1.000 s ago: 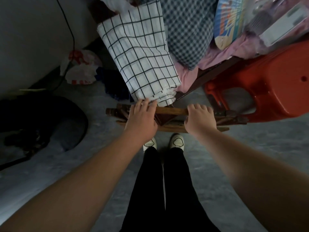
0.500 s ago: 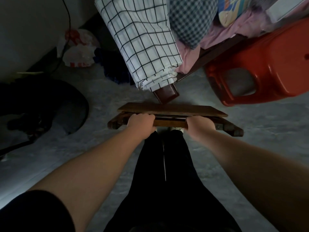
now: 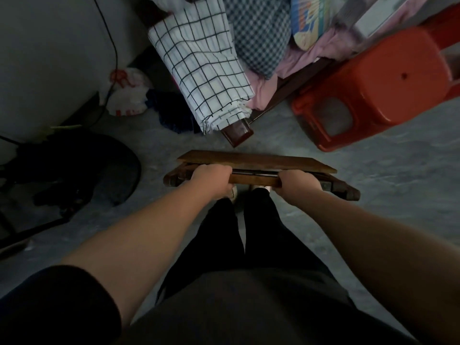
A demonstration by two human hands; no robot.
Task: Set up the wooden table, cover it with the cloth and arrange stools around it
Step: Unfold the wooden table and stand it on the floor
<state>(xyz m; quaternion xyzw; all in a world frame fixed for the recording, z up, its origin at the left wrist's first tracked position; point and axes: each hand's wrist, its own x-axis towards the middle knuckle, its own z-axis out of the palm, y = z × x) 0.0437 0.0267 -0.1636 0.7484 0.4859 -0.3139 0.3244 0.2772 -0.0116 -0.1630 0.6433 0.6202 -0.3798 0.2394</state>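
A folded wooden table [image 3: 256, 161] hangs edge-up in front of my legs, above the grey floor. My left hand [image 3: 211, 178] grips its near rail left of centre, and my right hand [image 3: 297, 181] grips the same rail right of centre. A white cloth with a black grid [image 3: 199, 63] hangs over the edge of a wooden bed straight ahead. An orange plastic stool [image 3: 388, 88] stands to the right of the bed, with the edge of another orange stool [image 3: 448, 18] behind it.
A dark wooden bed leg [image 3: 237, 131] stands just beyond the table. A white and red plastic bag [image 3: 127, 95] and dark clothes lie on the floor at the left. A black round object [image 3: 99, 170] sits at far left. Checked and pink fabrics pile on the bed.
I have pulled the folded table back from the bed and tilted it, so its flat top edge now faces up. Both hands shifted from the top onto the near rail.
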